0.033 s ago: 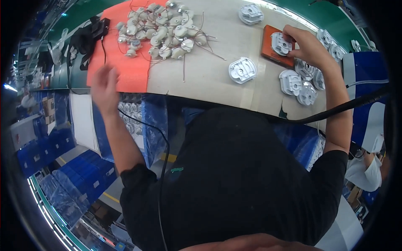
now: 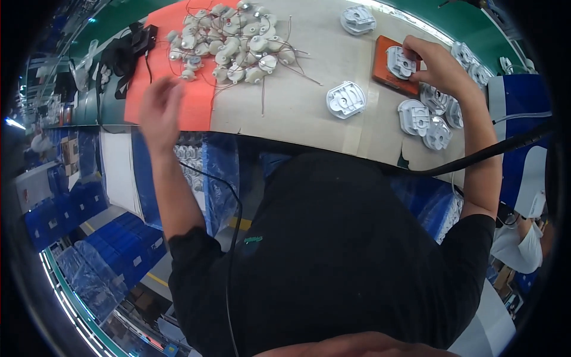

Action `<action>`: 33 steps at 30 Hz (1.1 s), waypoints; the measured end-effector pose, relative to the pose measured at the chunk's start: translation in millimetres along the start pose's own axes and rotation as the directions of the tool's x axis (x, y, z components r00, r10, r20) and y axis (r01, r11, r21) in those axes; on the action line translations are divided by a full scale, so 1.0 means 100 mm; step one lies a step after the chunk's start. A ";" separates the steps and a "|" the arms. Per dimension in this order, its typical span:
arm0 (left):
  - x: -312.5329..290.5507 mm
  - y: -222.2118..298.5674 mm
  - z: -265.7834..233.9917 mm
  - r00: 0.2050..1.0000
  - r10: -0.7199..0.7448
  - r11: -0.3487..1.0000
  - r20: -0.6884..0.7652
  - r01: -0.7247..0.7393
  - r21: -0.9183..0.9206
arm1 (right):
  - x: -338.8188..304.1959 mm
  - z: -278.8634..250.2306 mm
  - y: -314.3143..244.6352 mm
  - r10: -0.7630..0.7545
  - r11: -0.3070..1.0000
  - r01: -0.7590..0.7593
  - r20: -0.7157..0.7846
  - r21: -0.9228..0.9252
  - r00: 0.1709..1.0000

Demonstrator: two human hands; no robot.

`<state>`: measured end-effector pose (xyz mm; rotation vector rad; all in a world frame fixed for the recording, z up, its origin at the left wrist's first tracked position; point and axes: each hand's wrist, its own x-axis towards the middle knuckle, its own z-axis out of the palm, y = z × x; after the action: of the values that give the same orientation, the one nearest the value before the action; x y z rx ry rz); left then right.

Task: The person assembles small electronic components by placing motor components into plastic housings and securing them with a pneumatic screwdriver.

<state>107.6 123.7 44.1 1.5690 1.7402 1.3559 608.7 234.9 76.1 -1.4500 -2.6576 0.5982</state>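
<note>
My right hand [image 2: 433,64] grips a white plastic housing [image 2: 399,63] between thumb and fingers. That housing rests on an orange block [image 2: 383,72]. Blurred by motion, my left hand [image 2: 160,113] hovers over the near part of a bright orange-red sheet [image 2: 196,110]; its fingers look apart and I see nothing in them. Beyond it lies a heap of small round cream parts with thin wires [image 2: 229,52], like little motors. One white housing [image 2: 346,100] sits alone at mid-table, another white housing [image 2: 358,20] at the far edge.
More white housings [image 2: 414,117] lie around my right wrist. A thick black cable [image 2: 476,159] crosses beneath my right forearm. Black devices with a cord [image 2: 143,39] stand at the far left. Below the table's front edge is a blue bin [image 2: 220,166] with white parts beside it.
My left hand has shifted a little to the right, over the orange-red sheet and nearer the heap. My right hand stays on the housing.
</note>
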 end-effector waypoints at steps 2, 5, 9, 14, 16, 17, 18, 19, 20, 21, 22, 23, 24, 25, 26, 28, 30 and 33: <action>0.26 0.26 0.37 0.937 0.168 0.970 0.305 -0.212 0.117 | 0.04 -0.01 0.04 0.015 1.000 -0.015 0.024 -0.013 1.000; 0.72 0.55 0.89 0.837 0.215 0.904 0.503 -0.366 0.223 | 0.08 -0.04 0.01 0.050 0.996 -0.046 0.052 -0.073 0.997; 1.52 0.46 1.33 0.817 0.047 0.813 0.575 -0.366 0.454 | 0.01 -0.06 -0.02 -0.002 0.999 0.001 -0.027 -0.036 1.000; 2.03 0.34 1.62 0.828 -0.082 0.559 0.555 -0.423 0.713 | -0.22 -0.23 -0.10 -0.030 0.999 0.027 -0.140 -0.023 0.990; 2.14 0.37 1.68 0.879 -0.069 0.479 0.473 -0.386 0.788 | -0.38 -0.29 -0.09 -0.008 1.000 0.009 -0.171 0.008 0.985; 2.19 0.36 1.71 0.876 -0.067 0.477 0.477 -0.392 0.786 | -0.45 -0.29 -0.10 0.004 0.999 0.003 -0.186 0.037 0.983; 2.27 0.33 1.74 0.832 -0.175 0.467 0.526 -0.400 0.788 | -0.50 -0.26 -0.08 0.031 0.998 -0.021 -0.206 0.054 0.978; 2.33 0.29 1.76 0.776 -0.282 0.457 0.564 -0.407 0.791 | -0.54 -0.23 -0.07 0.033 0.998 -0.022 -0.209 0.057 0.977; 2.39 0.26 1.78 0.777 -0.275 0.457 0.566 -0.413 0.788 | -0.57 -0.23 -0.06 0.044 0.996 -0.028 -0.205 0.080 0.978; 2.43 0.21 1.80 0.747 -0.302 0.454 0.593 -0.434 0.778 | -0.59 -0.23 -0.05 0.053 0.994 -0.032 -0.201 0.102 0.978; 2.47 0.14 1.81 0.716 -0.328 0.451 0.616 -0.455 0.768 | -0.59 -0.24 -0.09 0.097 0.988 -0.072 -0.189 0.135 0.977; 2.55 0.04 1.84 0.718 -0.320 0.447 0.618 -0.461 0.767 | -0.60 -0.24 -0.09 0.100 0.988 -0.074 -0.199 0.134 0.975; 2.62 -0.03 1.85 0.669 -0.370 0.459 0.645 -0.472 0.752 | -0.60 -0.23 -0.09 0.098 0.988 -0.073 -0.195 0.133 0.976; 2.70 -0.09 1.86 0.617 -0.416 0.473 0.668 -0.481 0.738 | -0.61 -0.24 -0.09 0.096 0.989 -0.072 -0.192 0.130 0.977; 2.64 0.01 1.87 0.625 -0.422 0.495 0.657 -0.448 0.745 | -0.64 -0.23 -0.07 0.108 0.987 -0.080 -0.204 0.140 0.973; 2.55 0.10 1.80 0.647 -0.352 0.488 0.677 -0.490 0.722 | -0.66 -0.23 -0.07 0.045 0.994 -0.018 -0.248 0.112 0.968; 2.48 0.14 1.75 0.674 -0.243 0.500 0.698 -0.529 0.685 | -0.68 -0.22 -0.09 0.047 0.992 -0.014 -0.261 0.125 0.964; 2.48 0.22 1.58 0.812 0.007 0.558 0.583 -0.487 0.672 | -0.68 -0.24 -0.08 0.016 0.991 0.023 -0.284 0.133 0.959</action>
<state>182.6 408.1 65.7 2.4609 1.8706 0.0317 646.3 182.9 110.5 -1.3764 -2.3513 0.5135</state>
